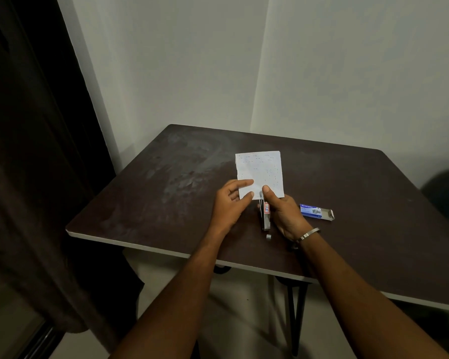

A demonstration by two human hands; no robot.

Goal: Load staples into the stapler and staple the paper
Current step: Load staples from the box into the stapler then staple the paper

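White paper (259,172) sat near the middle of the dark table (145,193), its near edge fed into the nose of the stapler (265,216). Right hand (283,213) was wrapped round the stapler body, thumb pressed down on top at the paper's edge — a closed grip, apparently at the squeeze. Left hand (231,200) pinched the paper's near-left corner between thumb and forefinger, holding it in place.

Paper already carried many small dark marks that looked like staples, so loading was probably done; couldn't confirm the magazine from this view.

Blue staple box (316,211) lay open-ended to the right, well apart from the hands. A small metallic piece (268,237), likely a loose strip of staples, lay just behind the stapler's rear end.

Risks as I judged them:
- Left thumb tip was very near the stapler's nose — a slip under pressure could pinch it.
- Paper was held at one corner only; it could rotate or pull out of the throat, so the staple would land off the edge.
- An uneven squeeze could jam or half-fold the staple.
- The loose strip could get knocked off the near table edge.
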